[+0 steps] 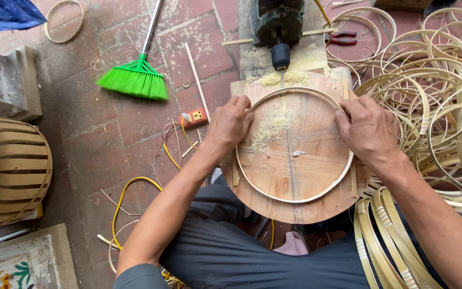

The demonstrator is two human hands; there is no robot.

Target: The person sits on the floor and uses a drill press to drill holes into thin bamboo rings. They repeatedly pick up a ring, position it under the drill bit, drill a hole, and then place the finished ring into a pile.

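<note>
Centre of the frame: a pale bamboo hoop (295,199) lying flat on a round wooden board (306,160), the board resting over the seated person's lap in dark trousers. Left hand (230,124) at the hoop's upper left arc, fingers (240,107) curled together and clamped on the rim. Right hand (367,130) at the hoop's upper right arc, fingers bent over the rim and pressed onto it. Sawdust (268,128) scattered across the board inside the hoop, with a thicker heap at the board's top edge. Directly above the board, top centre: a dark drill motor (278,24) with a black chuck and a thin bit (282,79) pointing down toward the top of the hoop. Right side of the frame: a large loose pile of finished bamboo hoops (445,96), running from the top edge to the lower right corner. Red-handled pliers (343,38) near the top, just right of the drill. Upper left: a green broom (135,80) with a metal handle on the red brick floor (108,134). Just left of the left hand: an orange power socket (194,118), with a yellow cable (129,187) looping below it. Far left: a woven bamboo lampshade-like basket (9,171).
</note>
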